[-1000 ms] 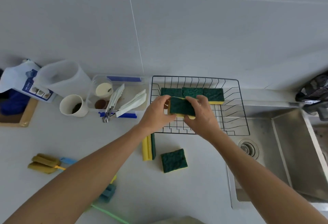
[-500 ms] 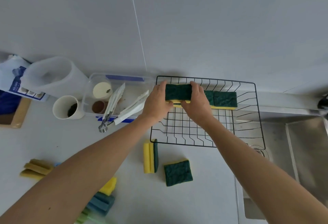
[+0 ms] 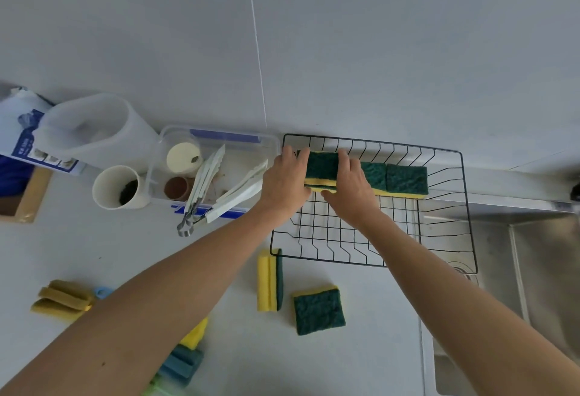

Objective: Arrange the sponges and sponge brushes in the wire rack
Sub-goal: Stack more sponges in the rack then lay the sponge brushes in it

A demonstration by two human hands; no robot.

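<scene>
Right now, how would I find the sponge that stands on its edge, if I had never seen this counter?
Start at the black wire rack against the wall. On the counter just outside its near left corner stands the sponge on its edge. Unlike the flat sponge to its right, it shows its yellow side, with only a thin green strip.

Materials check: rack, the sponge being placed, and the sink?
Wire rack: thin black rods, likely coated steel wire, matte. Sponge held between left hand and right hand: yellow foam under a dark green fibrous scouring layer. Sink: looks like brushed stainless steel, dull grey sheen.
</scene>
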